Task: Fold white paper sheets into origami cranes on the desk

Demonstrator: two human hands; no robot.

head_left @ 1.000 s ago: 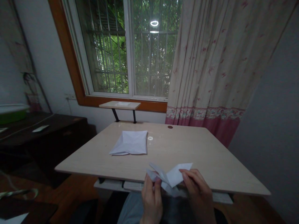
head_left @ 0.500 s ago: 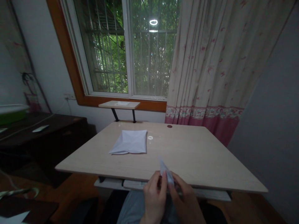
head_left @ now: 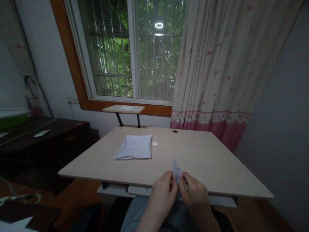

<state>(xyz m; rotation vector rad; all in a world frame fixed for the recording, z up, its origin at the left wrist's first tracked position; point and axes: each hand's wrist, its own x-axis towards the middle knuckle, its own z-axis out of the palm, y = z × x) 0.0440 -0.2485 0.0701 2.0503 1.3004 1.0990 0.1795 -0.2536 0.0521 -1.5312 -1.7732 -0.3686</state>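
Note:
Just over the desk's front edge, both hands pinch a small piece of folded white paper [head_left: 176, 170] between them. My left hand [head_left: 163, 188] grips its left side with thumb and fingers. On the other side, my right hand [head_left: 194, 190] presses it with thumb and fingertips. The paper's pointed tip sticks up above my fingers, while its lower part is hidden behind the thumbs. Farther off on the desktop, to the left, lies a larger folded white paper [head_left: 136, 146], touched by neither hand.
The pale wooden desk [head_left: 205, 154] has a small raised shelf [head_left: 113, 109] at its back left, with a white sheet on it. A dark table [head_left: 70, 129] bearing a green tub [head_left: 14, 120] stands left. Behind are a barred window and a patterned curtain [head_left: 214, 64].
Both hands have shifted slightly right and up with the folded paper. Its tip now stands more upright, and my left hand has turned more back-side toward me.

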